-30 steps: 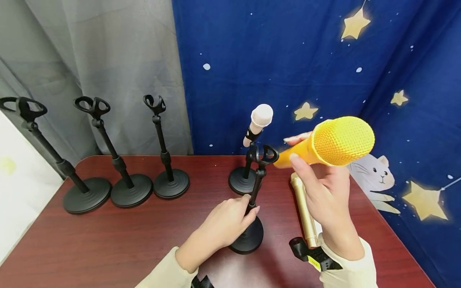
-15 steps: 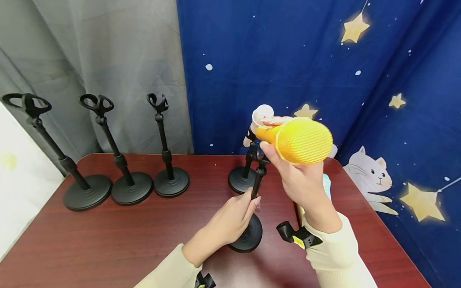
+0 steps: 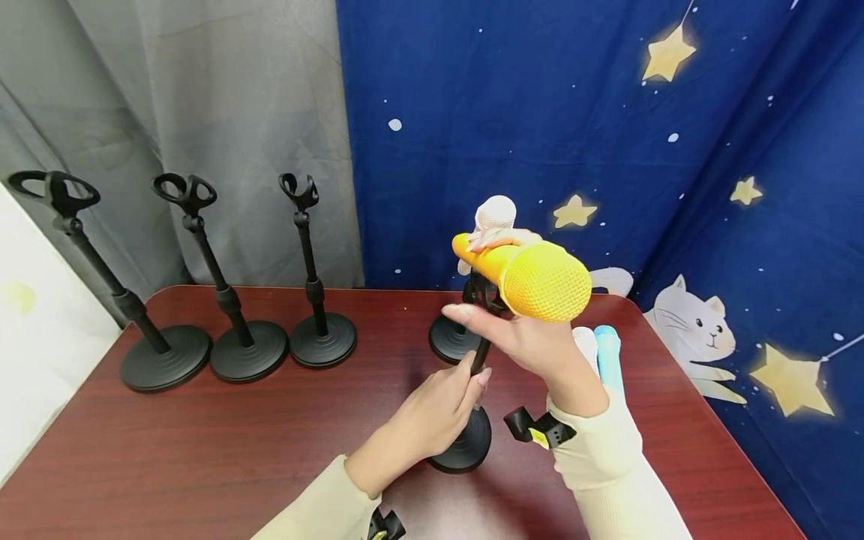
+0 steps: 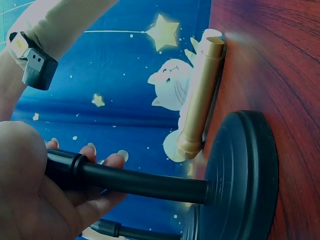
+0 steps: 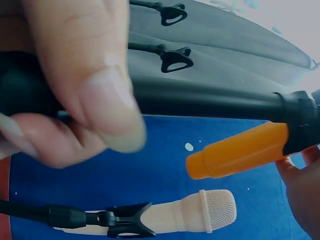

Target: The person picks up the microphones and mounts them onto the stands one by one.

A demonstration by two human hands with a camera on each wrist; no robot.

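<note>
My left hand (image 3: 432, 409) grips the pole of a black tabletop microphone stand (image 3: 466, 446); its fingers curl round the pole in the left wrist view. My right hand (image 3: 536, 349) holds a yellow microphone (image 3: 547, 281) above that stand, fingers over the handle and thumb stretched to the left. The microphone tilts, its mesh head toward me and to the right. In the right wrist view its orange-looking handle (image 5: 240, 150) overlaps the black clip (image 5: 300, 122) at the pole's top. Just behind, a whitish microphone (image 3: 496, 212) sits in another stand's clip.
Three black stands with bare clips, the nearest one to the middle (image 3: 322, 341) included, stand at the table's left. Whitish and light-blue (image 3: 608, 356) handles lie beyond my right arm. A gold microphone (image 4: 200, 95) lies on the table (image 3: 270, 450). Curtains hang behind.
My right hand has carried the yellow microphone left and slightly down to the stand's clip, and its thumb has come away from the handle. My left hand stays on the pole.
</note>
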